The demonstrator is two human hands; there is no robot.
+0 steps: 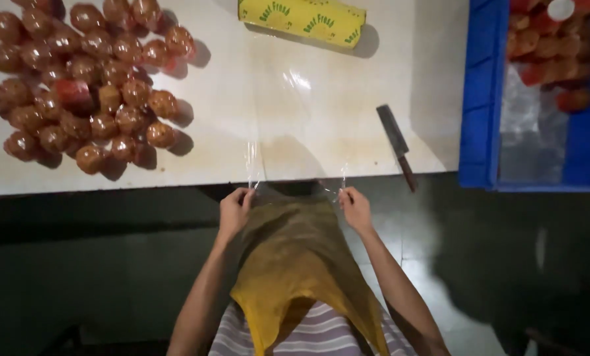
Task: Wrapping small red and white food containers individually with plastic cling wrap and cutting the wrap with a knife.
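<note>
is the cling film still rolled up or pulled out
Pulled out: a clear film sheet stretches from the yellow box across the table, its near edge pinched by left hand and right hand.

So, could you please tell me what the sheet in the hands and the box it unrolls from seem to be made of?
The sheet: thin clear plastic film, glossy, with glare and wrinkles. The box: probably printed yellow cardboard, matte with sharp folded edges.

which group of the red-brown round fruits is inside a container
The red-brown round fruits in the blue plastic crate at far right; the bigger pile lies loose on the white table.
</note>
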